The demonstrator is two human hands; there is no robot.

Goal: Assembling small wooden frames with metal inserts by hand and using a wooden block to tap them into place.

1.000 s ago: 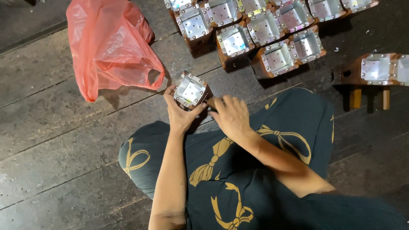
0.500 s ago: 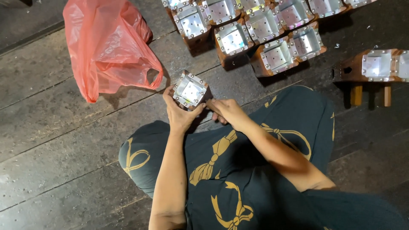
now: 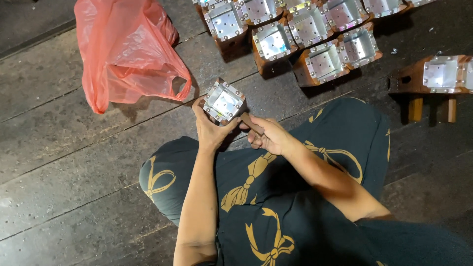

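Two hands at work over our lap: left hand point(image 3: 209, 129) cups a metal-lined wooden box point(image 3: 224, 102), right hand point(image 3: 268, 138) clamped on a brown stick point(image 3: 252, 123) touching its side. We judge fitting underway; next needs steady alignment. More boxes point(image 3: 295, 34) crowd beyond, pink bag point(image 3: 125, 54) leftward.

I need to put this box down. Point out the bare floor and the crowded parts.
Bare planks lie left of the knee, below the red plastic bag, running to the frame's left edge. A narrower strip lies between the bag and the box held in the left hand. Crowded: the metal-lined boxes along the top.
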